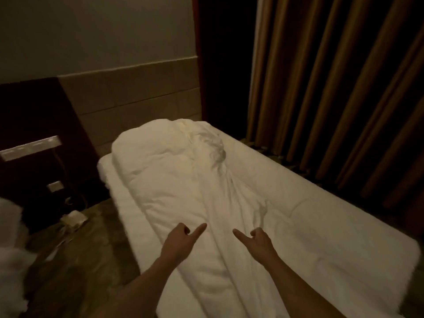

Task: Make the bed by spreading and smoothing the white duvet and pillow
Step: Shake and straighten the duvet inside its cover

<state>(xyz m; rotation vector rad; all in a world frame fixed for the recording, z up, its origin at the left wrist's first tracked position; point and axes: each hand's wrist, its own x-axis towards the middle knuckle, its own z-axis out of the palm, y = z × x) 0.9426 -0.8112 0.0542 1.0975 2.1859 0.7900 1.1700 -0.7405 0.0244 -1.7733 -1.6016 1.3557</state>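
Note:
A white duvet lies bunched in a long wrinkled ridge down the middle of the bed, from the headboard end toward me. The white mattress sheet shows bare on the right and in a strip on the left. A bulge at the far end may be the pillow; I cannot tell. My left hand and my right hand hover just over the near part of the duvet, a little apart. On each, the fingers are curled, one digit points inward toward the other hand, and nothing is held.
Brown curtains hang close along the bed's right side. A padded headboard wall stands behind. At left are a dark panel with switches, cables, a white object on the floor, and white bedding at the frame's edge.

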